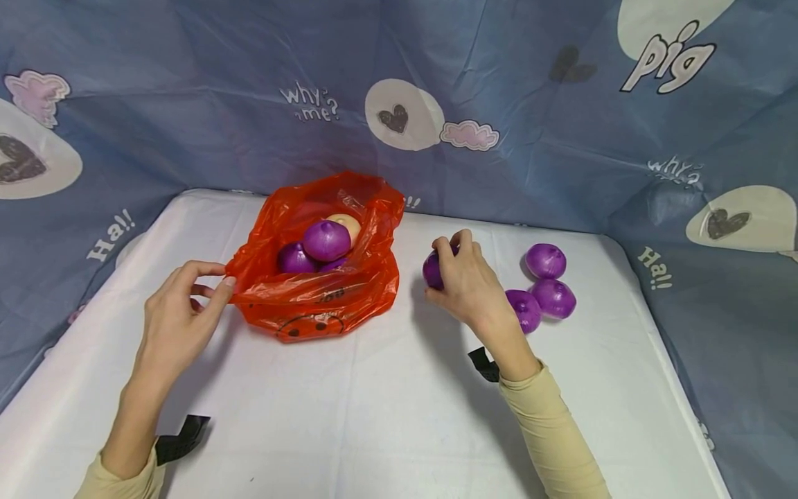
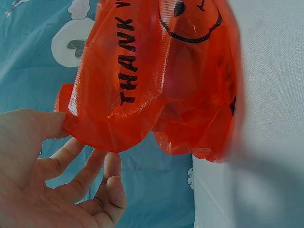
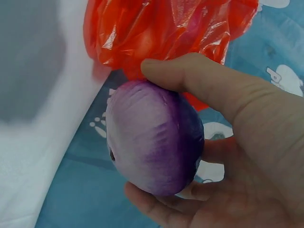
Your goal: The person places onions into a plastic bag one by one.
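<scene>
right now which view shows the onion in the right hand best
The right wrist view: the onion fills the frame, gripped by the right hand. The head view shows only a sliver of it behind the fingers. The left wrist view misses it.

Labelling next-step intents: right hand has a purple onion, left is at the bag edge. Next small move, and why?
Probably carry the purple onion leftward over the orange bag mouth. The right hand grips it beside the bag, the left hand pinches the bag's edge with the mouth open, and onions already lie inside while three onions wait on the table.
</scene>
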Tool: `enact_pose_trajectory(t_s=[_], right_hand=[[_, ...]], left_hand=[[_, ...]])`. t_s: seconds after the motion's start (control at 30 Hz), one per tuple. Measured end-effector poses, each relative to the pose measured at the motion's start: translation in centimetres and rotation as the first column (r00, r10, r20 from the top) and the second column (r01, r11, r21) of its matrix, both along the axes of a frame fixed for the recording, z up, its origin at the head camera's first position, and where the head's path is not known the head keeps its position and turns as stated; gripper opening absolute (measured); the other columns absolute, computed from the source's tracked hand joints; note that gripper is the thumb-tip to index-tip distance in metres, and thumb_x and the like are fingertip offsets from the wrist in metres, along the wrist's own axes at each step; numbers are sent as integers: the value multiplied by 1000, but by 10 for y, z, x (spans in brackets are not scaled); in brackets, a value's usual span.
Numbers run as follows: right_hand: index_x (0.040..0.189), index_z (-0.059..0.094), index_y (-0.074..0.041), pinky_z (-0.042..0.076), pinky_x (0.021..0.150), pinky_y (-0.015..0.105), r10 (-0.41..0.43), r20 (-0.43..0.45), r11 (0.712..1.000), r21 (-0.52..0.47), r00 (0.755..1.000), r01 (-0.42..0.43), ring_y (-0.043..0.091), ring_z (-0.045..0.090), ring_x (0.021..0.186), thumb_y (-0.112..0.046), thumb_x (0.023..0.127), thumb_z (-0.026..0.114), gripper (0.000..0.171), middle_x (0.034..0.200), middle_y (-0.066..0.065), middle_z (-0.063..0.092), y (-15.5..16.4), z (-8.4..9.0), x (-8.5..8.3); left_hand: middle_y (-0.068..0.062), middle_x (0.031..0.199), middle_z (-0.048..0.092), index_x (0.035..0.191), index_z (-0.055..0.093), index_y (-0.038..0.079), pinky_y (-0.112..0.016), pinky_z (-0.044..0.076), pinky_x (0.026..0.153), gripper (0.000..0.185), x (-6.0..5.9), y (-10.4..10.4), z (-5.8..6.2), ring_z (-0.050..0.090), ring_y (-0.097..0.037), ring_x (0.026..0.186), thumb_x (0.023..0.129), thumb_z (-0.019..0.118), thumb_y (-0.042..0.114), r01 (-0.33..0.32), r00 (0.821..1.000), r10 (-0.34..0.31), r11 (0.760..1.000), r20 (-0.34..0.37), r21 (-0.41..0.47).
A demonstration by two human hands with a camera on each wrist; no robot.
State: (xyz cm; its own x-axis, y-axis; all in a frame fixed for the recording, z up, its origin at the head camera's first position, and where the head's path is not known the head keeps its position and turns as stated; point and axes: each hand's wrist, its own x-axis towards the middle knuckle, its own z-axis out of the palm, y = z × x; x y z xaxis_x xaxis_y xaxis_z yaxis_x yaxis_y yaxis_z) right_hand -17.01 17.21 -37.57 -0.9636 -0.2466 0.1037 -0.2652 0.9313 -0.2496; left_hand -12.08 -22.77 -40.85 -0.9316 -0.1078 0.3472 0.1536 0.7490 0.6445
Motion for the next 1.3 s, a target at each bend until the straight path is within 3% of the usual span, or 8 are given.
enact_pose_trajectory(t_s=[0.63, 0.97, 1.3], right_hand=[[141, 57, -9, 63, 95, 53, 79, -93, 997, 15, 993, -78, 42, 63, 117, -31, 90, 86, 63, 140, 20, 55, -18, 25, 0], [141, 57, -10, 51, 109, 55, 171, -157, 981, -65, 973, -183, 37, 58, 128, -31, 93, 83, 58, 141, 21, 56, -31, 38, -1], [143, 58, -12, 48, 113, 46, 235, -157, 962, -105, 959, -253, 34, 56, 129, -38, 94, 84, 62, 144, 16, 59, -56, 43, -4]], left_hand=[[-20, 117, 73, 127, 70, 8, 0, 39, 72, 29, 1, 1, 0, 45, 25, 85, 103, 70, 23, -4, 1000, 4, 1000, -3, -1], [-19, 117, 73, 127, 70, 8, 0, 39, 72, 29, 1, 1, 1, 45, 24, 86, 104, 70, 23, -2, 1000, 2, 1000, -3, -2], [-19, 116, 73, 126, 71, 8, 0, 38, 72, 27, 1, 1, -1, 44, 25, 85, 102, 71, 21, -13, 1000, 13, 1000, -6, 2]])
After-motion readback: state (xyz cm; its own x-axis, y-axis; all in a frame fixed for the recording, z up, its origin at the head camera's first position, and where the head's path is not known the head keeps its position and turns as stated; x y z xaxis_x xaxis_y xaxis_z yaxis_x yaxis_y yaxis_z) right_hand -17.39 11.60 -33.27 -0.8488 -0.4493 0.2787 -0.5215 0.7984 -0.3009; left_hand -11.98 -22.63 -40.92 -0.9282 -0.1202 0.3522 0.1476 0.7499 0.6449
